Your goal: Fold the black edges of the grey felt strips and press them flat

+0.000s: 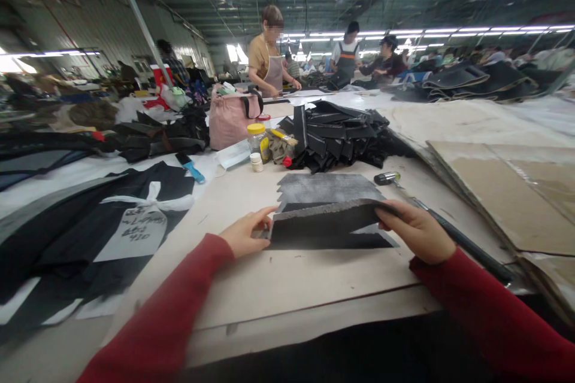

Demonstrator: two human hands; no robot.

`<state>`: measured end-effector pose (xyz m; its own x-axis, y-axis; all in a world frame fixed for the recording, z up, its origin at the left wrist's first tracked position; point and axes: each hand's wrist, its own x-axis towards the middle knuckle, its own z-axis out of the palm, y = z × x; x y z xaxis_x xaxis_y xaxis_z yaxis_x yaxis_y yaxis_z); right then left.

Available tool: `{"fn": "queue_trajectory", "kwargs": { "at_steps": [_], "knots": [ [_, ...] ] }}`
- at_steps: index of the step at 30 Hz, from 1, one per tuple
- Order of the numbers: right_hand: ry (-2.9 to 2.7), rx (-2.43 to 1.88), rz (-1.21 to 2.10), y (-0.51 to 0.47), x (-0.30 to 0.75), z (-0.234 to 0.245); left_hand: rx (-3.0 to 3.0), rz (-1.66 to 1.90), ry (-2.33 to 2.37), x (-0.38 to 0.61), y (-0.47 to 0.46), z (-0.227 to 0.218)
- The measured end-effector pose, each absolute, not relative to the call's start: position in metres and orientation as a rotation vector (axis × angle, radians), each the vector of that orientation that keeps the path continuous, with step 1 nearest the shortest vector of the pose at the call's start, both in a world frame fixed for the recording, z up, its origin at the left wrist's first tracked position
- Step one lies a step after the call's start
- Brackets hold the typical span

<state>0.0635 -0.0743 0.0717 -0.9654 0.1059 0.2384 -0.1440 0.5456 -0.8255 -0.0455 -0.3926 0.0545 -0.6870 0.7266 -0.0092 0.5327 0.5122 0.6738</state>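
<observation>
A stack of dark grey cut fabric pieces point(330, 224) lies on the tan table point(287, 287) in front of me. My left hand point(246, 233) grips the stack's left edge, thumb on top. My right hand point(417, 231) holds its right edge, fingers curled round the upper layers and lifting them a little. Both arms wear red sleeves. Behind the stack lies another flat grey piece point(327, 188) with a notched left edge.
A heap of black cut pieces point(341, 134) sits behind, with a yellow-lidded jar point(257, 139), a small white pot point(256, 161) and a pink bag point(231, 116). A long black rod point(462, 242) lies right, by cardboard sheets point(507, 191). Black fabric with a written label point(130, 230) lies left. Other people work farther back.
</observation>
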Motion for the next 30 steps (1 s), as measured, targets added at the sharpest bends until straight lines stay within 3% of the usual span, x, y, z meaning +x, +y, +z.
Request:
{"fn": "queue_trajectory", "kwargs": {
  "at_steps": [6,13,20,30],
  "knots": [
    [-2.503,0.143,1.213,-0.065,0.071,0.077,1.15,0.931,2.637,-0.042,-0.393,0.06],
    [-2.464,0.205,1.138,-0.07,0.075,0.091,0.895,1.603,2.01,-0.043,-0.388,0.061],
    [-2.476,0.163,1.122,-0.074,0.071,0.094,0.49,1.798,1.768,-0.045,-0.391,0.072],
    [-2.513,0.254,1.062,-0.081,0.069,0.096,0.408,1.739,2.103,-0.049,-0.385,0.055]
  ]
}}
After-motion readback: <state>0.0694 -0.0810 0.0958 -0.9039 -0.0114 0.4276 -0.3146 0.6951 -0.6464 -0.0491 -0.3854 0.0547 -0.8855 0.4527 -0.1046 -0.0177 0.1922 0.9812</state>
